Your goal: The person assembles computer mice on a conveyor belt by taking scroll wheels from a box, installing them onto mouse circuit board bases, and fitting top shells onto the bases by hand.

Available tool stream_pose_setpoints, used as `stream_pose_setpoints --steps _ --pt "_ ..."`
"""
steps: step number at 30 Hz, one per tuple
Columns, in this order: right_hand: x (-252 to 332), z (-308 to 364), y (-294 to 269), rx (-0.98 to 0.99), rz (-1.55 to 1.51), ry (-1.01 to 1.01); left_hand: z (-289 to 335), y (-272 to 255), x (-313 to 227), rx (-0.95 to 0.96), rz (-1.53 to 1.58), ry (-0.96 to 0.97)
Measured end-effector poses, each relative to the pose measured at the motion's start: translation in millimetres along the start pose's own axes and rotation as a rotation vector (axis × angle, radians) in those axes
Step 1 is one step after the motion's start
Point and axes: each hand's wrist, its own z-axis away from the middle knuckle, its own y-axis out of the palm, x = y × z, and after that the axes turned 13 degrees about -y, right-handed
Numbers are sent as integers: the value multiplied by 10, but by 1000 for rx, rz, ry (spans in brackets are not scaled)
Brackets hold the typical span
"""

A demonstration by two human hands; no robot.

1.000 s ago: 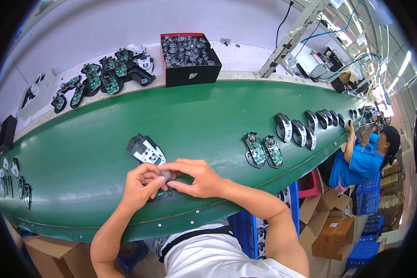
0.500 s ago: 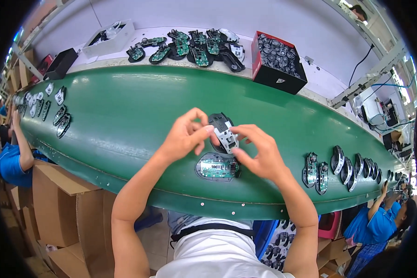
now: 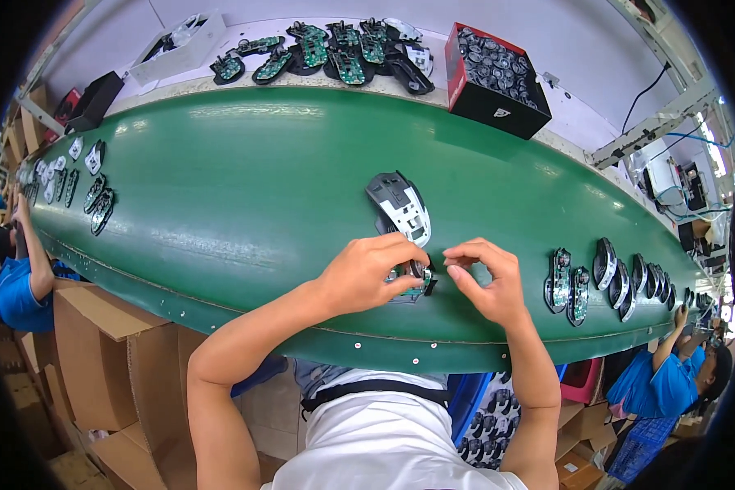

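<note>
A mouse base with a green circuit board [image 3: 412, 291] lies on the green work surface in front of me, mostly covered by my left hand [image 3: 377, 273]. The thumb and index finger of that hand close around a small dark round part [image 3: 417, 268], wheel-like, at the board's right end. Close by on the right is my right hand [image 3: 488, 282], its thumb and index fingertip slightly apart with nothing visible between them. Just beyond both hands rests a mouse shell [image 3: 402, 206] in dark grey and white, touched by neither.
Two boards on mouse bases [image 3: 567, 286] and several mouse shells [image 3: 616, 278] lie to the right. More parts [image 3: 98, 200] sit far left. A black-red box of small round parts [image 3: 498, 82] stands on the back ledge, beside several circuit boards [image 3: 335, 53]. Co-workers sit at both sides.
Both hands have let go of the mouse shell, which now lies farther back. They have come nearer to me, the left hand over the circuit board.
</note>
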Motion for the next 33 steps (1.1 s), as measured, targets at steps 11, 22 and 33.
stream_pose_setpoints --steps 11,22,33 --pt "121 126 367 -97 -152 122 84 113 48 2 -69 -45" --pt "102 70 402 -124 139 -87 107 3 -105 110 174 -273" --pt "64 60 266 -196 122 -61 102 123 65 -51 377 -304"
